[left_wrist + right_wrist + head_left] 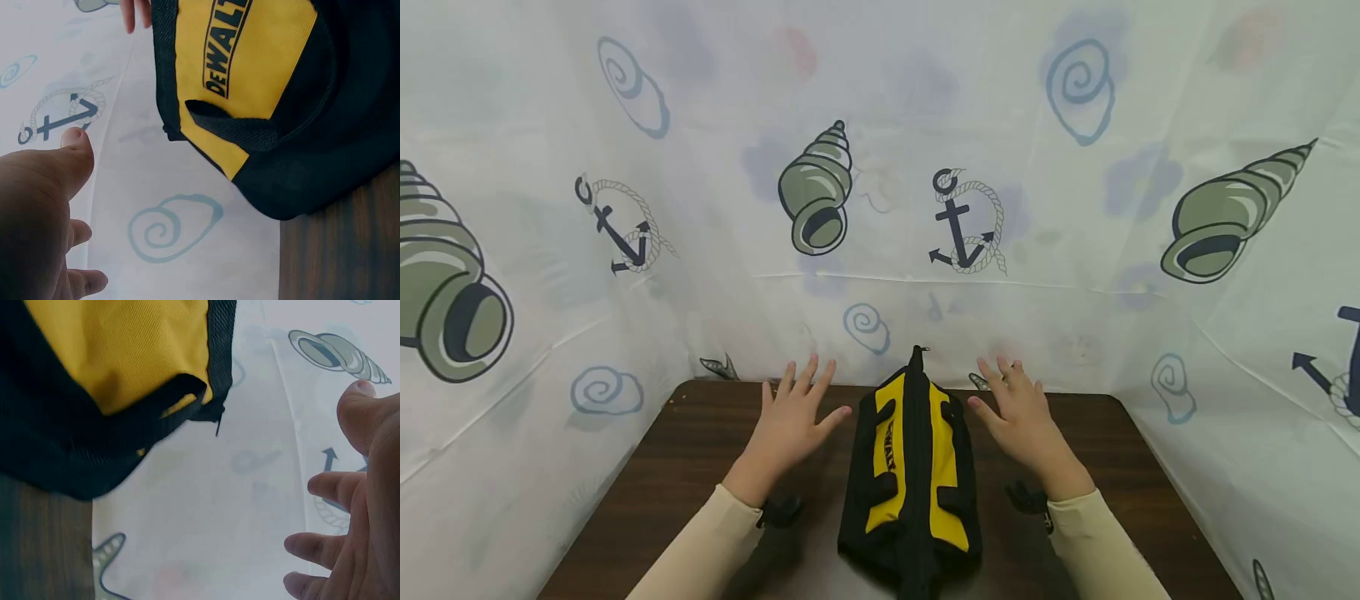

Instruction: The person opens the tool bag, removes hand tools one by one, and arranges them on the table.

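A black and yellow tool bag (917,467) with DEWALT lettering stands on the dark wood table. Its zip runs along the top from front to back, with the zip pull at the far end, and black handle straps lie on both sides. To the left of the bag, my left hand (792,427) is held with fingers spread, apart from it. My right hand (1024,421) is on the other side, fingers spread too and holding nothing. In the left wrist view, the lettered yellow side (244,50) and a loose strap show. The right wrist view shows the opposite yellow side (137,350).
A white curtain (895,308) printed with shells and anchors surrounds the dark wood table (647,492) at the back and both sides. Dark wrist devices (782,510) sit below both hands.
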`<action>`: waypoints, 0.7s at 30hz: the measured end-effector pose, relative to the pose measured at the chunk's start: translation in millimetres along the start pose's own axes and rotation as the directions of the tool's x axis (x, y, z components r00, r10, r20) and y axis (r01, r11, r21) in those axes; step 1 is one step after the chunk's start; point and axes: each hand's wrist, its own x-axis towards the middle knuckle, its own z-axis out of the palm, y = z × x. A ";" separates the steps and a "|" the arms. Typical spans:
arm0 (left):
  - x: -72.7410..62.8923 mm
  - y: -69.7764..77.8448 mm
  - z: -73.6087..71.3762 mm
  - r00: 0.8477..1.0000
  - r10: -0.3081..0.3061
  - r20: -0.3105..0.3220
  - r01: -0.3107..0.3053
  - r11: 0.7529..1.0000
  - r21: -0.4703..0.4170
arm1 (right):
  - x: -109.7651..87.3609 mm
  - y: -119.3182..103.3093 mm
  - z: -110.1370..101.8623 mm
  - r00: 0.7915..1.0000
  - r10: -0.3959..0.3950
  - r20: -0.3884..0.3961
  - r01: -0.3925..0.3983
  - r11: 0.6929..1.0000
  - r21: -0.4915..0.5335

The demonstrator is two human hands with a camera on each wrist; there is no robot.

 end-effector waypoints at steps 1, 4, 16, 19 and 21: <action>0.4 0.1 2.1 1.000 -0.003 0.007 0.003 1.000 -0.002 | 1.0 -0.6 2.8 1.000 -0.001 0.004 0.001 1.000 0.015; 3.8 1.4 5.9 1.000 -0.009 0.029 0.010 1.000 -0.023 | 4.3 -2.7 9.2 1.000 0.008 0.028 -0.011 0.996 0.093; 35.0 14.9 3.4 0.999 0.009 0.048 -0.004 0.994 -0.107 | 26.8 -22.1 19.3 0.983 0.031 0.179 -0.094 0.929 0.358; 44.2 19.1 3.4 0.998 0.022 0.062 -0.015 0.993 -0.119 | 36.9 -22.7 20.2 0.976 0.039 0.212 -0.119 0.919 0.377; 53.1 22.7 4.2 0.996 0.034 0.080 -0.023 0.991 -0.134 | 45.9 -22.9 20.3 0.970 0.039 0.242 -0.133 0.913 0.387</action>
